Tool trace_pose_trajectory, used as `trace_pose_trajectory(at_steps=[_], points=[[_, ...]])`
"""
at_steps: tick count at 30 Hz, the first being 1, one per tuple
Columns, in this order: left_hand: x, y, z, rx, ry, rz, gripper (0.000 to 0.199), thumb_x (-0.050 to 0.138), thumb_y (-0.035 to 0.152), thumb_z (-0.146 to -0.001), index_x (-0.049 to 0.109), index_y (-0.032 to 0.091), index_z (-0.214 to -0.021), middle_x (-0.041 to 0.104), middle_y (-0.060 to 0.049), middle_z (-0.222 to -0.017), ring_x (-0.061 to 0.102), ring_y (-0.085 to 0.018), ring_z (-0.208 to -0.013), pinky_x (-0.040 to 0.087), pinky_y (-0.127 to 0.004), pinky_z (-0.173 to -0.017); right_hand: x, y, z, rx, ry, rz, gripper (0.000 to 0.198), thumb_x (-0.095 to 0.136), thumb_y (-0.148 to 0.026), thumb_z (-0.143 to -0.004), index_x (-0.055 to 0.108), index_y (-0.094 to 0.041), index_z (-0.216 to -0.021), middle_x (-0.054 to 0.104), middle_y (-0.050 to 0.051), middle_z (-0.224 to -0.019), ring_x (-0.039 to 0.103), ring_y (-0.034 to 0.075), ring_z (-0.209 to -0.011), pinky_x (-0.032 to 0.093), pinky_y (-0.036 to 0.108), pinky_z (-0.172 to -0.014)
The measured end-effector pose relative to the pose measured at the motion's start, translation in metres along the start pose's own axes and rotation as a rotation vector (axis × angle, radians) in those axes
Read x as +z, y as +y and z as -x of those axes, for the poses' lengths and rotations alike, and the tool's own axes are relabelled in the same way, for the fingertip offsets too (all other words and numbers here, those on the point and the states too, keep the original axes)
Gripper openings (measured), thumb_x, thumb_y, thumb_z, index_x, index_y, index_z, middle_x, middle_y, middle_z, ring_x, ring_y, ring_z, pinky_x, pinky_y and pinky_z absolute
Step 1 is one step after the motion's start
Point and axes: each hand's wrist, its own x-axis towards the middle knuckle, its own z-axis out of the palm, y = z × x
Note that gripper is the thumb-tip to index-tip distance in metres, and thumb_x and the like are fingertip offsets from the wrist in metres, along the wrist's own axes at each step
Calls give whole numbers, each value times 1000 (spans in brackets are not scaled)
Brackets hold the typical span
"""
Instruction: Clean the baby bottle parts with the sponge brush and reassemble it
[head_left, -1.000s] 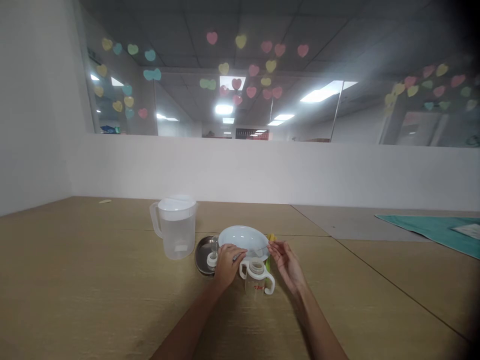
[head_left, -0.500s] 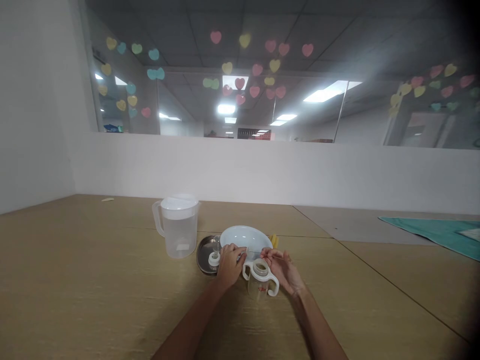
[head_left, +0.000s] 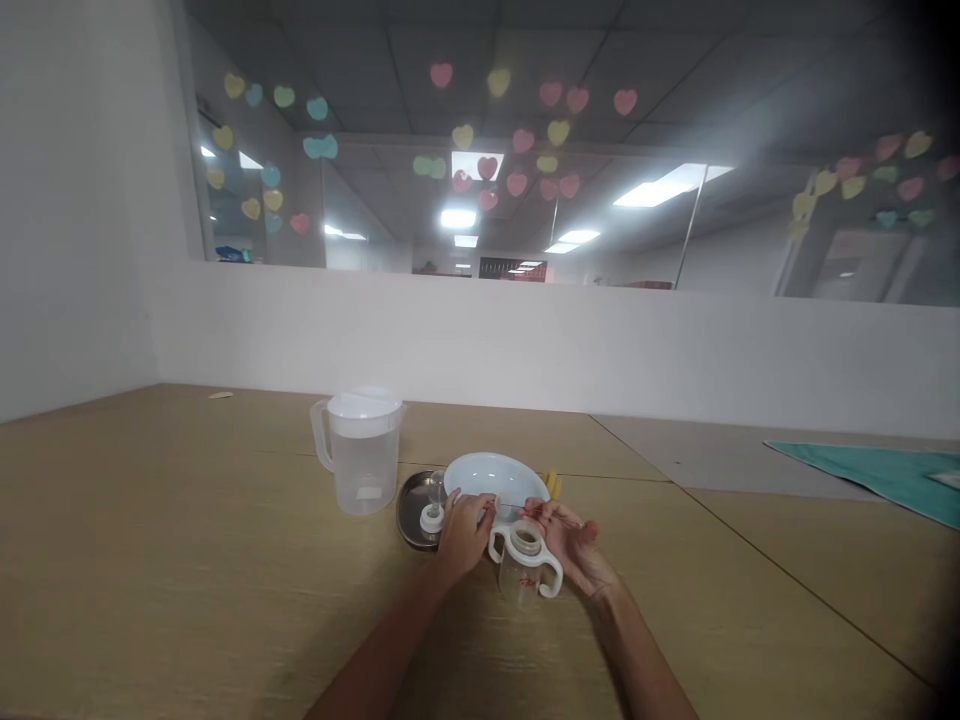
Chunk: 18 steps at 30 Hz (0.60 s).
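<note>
Over the front of a white bowl (head_left: pixel 495 466), my left hand (head_left: pixel 466 532) is closed, its fingertips pinched at one end of a thin, wire-like piece (head_left: pixel 513 506). A small clear part shows beside those fingertips. At the other end, my right hand (head_left: pixel 576 548) pinches the thin piece, palm partly turned up. Between my wrists stands an open, clear baby bottle (head_left: pixel 523 578) with two white handles and red print. Left of my left hand, a bottle nipple with a white collar (head_left: pixel 432 518) rests upright in a round metal dish (head_left: pixel 411 522).
A clear plastic pitcher (head_left: pixel 366 460) with a white lid stands at left, behind the dish. Something yellow (head_left: pixel 553 485) lies against the bowl's right side. A teal cloth (head_left: pixel 855 470) is at far right. A wall with a window rises behind the table (head_left: pixel 225 540).
The view has shifted slightly. A clear part now shows more plainly by my left fingertips, and my right hand has turned a little. Both hands keep their pinch.
</note>
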Motion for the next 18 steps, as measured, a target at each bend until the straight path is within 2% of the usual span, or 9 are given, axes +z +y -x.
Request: trace_pose_trajectory(at_steps=[8,13,18], points=[[2,1,1,-33,8,46,31,37,23,-91,64,24,-106,70,-2,-105,61,-18,-102,23,-44,-111,4,-2,1,-37,61,100,59,67,-76,-51,69,-23,-77,62,9,-100,57,25,-99,37,40,-101],[-1,4,0,-101,8,125,37,42,15,-82,62,24,-111,68,-2,-112,58,-18,-109,22,-43,-112,10,-5,2,-35,98,157,59,67,-74,-55,71,-21,-81,65,12,-107,56,26,-103,35,41,-103],[-7,7,-2,-108,12,209,43,43,12,-77,61,22,-115,67,-3,-115,55,-19,-114,22,-44,-112,11,-6,2,-40,168,167,58,72,-68,-56,72,-21,-90,64,13,-115,57,25,-105,36,40,-103]])
